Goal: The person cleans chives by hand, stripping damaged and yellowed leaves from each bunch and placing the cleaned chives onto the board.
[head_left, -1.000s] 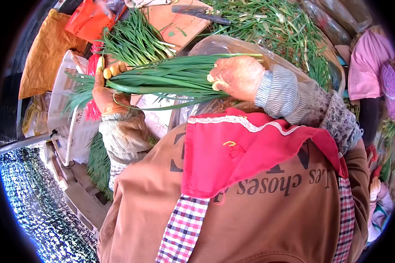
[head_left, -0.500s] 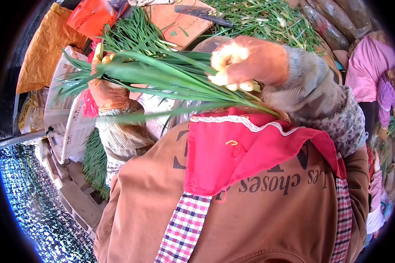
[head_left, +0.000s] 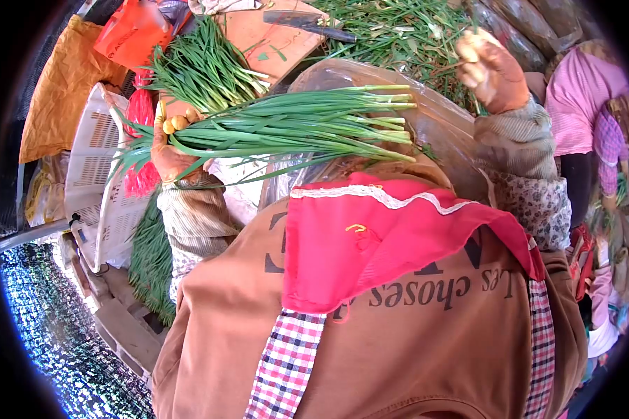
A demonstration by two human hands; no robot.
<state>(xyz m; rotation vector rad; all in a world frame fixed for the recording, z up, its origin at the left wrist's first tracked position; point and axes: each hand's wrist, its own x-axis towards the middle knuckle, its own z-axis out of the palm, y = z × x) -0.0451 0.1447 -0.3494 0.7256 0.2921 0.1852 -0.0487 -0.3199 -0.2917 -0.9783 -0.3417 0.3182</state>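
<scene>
My left hand is closed around the leafy end of a bunch of garlic chives. The bunch lies level across my front, its pale cut ends pointing right and roughly lined up. Away at the upper right, my right hand is raised with its fingers curled, over the edge of a heap of loose chives and scraps. A thin strand shows by those fingers, too small to name. Another chive bunch rests beyond my left hand, beside a board with a knife near it.
Clear plastic sheeting covers the surface before me. On the left stand a white plastic basket, an orange bag and more chives. Filled plastic bags lie at the upper right. Another person's pink sleeve is at the right.
My right hand has left the stem end of the bunch and moved up and right. The chives, blurred and fanned out before, now lie straighter in my left hand.
</scene>
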